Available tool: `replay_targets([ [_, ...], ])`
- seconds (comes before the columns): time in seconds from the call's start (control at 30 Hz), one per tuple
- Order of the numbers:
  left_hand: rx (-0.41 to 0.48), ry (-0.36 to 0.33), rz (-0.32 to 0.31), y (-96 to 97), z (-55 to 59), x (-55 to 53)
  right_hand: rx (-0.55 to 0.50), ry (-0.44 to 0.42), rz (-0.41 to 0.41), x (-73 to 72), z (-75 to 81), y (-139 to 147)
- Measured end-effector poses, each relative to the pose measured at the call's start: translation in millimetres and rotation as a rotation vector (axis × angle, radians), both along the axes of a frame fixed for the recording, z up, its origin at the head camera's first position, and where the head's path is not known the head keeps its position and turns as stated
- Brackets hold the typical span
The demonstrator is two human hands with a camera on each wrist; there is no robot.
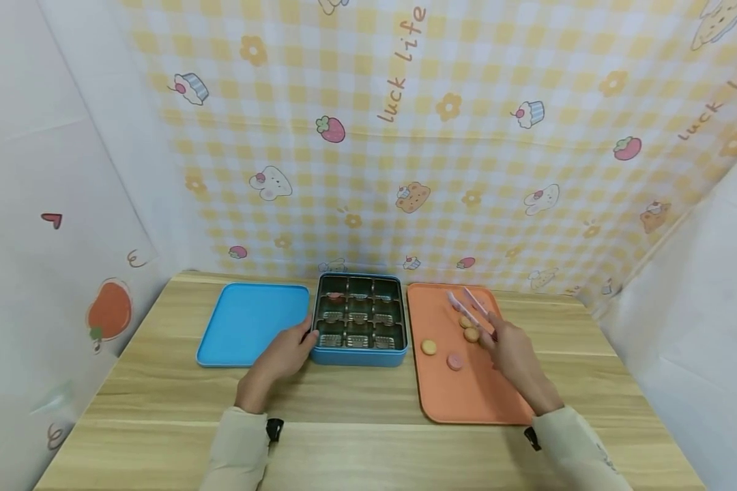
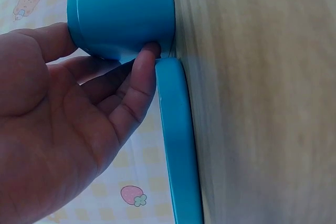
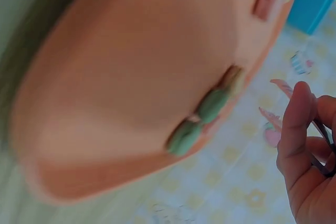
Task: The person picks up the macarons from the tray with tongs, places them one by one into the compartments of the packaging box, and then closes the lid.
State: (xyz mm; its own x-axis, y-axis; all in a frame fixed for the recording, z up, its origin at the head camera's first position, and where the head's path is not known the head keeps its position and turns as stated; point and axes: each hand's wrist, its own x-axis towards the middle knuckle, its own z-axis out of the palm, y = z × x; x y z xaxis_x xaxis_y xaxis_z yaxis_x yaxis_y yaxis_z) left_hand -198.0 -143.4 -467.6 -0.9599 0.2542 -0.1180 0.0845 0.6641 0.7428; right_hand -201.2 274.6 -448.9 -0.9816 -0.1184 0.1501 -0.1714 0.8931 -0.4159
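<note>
My left hand (image 1: 288, 351) grips the left front corner of a blue box (image 1: 359, 356), thumb at its upper edge and fingers along its side. The box's dark insert has several compartments, and a pink macaron (image 1: 336, 296) lies in a back-left one. Over the orange tray (image 1: 436, 395), my right hand (image 1: 512, 351) holds pale pink tongs (image 1: 464, 310), their tips apart. Yellow macarons (image 1: 428, 347) and a pink macaron (image 1: 454, 361) lie on the tray. Green macarons (image 3: 212, 104) show there in the right wrist view. In that view nothing sits between the tong tips.
A flat blue lid (image 1: 252, 324) lies left of the box on the wooden table (image 1: 344, 450). A yellow checked cloth (image 1: 368, 225) hangs along the back edge. White sheets (image 1: 700, 300) stand at both sides. The orange tray is close against the box's right side.
</note>
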Motion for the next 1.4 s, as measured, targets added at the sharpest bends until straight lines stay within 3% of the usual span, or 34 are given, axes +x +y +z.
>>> replay_targets([
  [0.17,0.005,0.01,-0.005,-2.1,-2.5,-0.9,-0.015,-0.051,-0.038,-3.8,-4.2,12.3],
  [0.4,0.003,0.009,-0.01,-2.6,-2.6,-0.7,0.027,-0.009,-0.02,-7.9,-7.5,15.0],
  [0.9,0.003,0.009,-0.019,-2.1,0.6,-2.2,0.111,-0.017,-0.008,-15.8,-11.1,15.0],
  [1.1,-0.001,0.011,-0.015,-1.5,-1.0,-4.1,0.051,-0.036,-0.015,-15.5,-8.2,11.8],
  [1.4,-0.004,-0.03,-0.001,-2.5,-3.2,-2.4,-0.056,0.047,0.027,-14.0,5.1,-10.4],
])
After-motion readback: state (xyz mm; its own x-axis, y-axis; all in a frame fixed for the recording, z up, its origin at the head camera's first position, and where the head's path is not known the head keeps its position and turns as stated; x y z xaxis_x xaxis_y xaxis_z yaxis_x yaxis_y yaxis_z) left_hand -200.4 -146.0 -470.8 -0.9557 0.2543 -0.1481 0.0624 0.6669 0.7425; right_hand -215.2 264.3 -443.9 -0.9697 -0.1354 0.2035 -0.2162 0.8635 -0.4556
